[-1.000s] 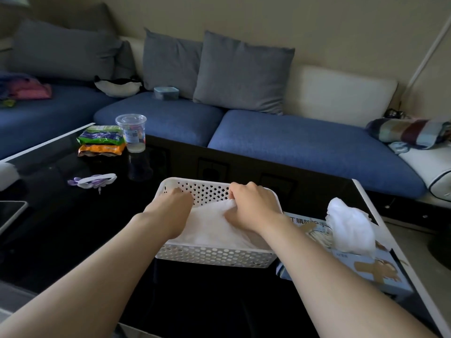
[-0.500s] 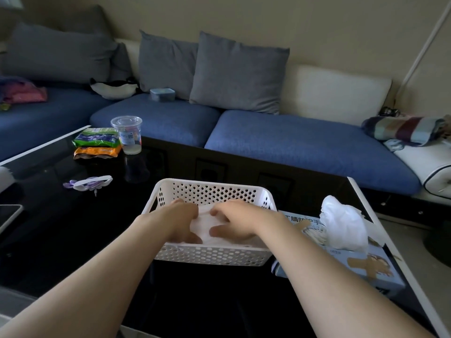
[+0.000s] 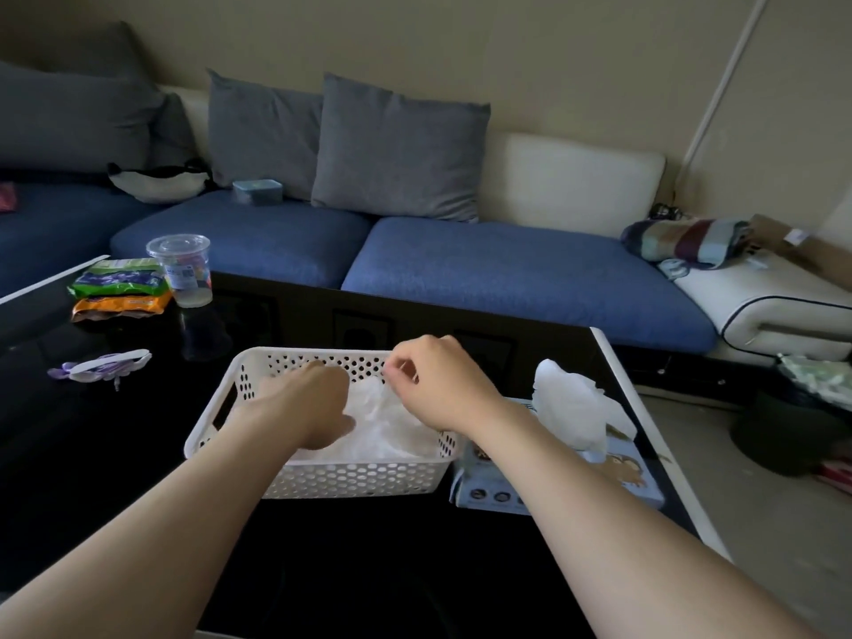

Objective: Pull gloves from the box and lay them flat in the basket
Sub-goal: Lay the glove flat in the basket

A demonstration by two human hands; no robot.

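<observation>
A white perforated basket (image 3: 322, 475) stands on the black table right in front of me, with white translucent gloves (image 3: 392, 428) lying in it. My left hand (image 3: 304, 403) is inside the basket and rests on the gloves' left part, its fingertips hidden. Just above the basket's far right rim hovers my right hand (image 3: 438, 385), fingers loosely curled, with nothing seen in them. To the right of the basket lies the light blue glove box (image 3: 618, 472). A crumpled white glove (image 3: 569, 408) sticks up out of its opening.
On the table's left are a clear plastic cup (image 3: 182, 274), green and orange snack packets (image 3: 120, 292) and a small purple and white object (image 3: 103, 366). The table's white edge (image 3: 645, 431) runs along the right. A blue sofa (image 3: 507, 279) lies behind.
My right hand has lifted off the gloves and moved up toward the basket's far right rim. My left hand stays down on the gloves. The view has shifted slightly left.
</observation>
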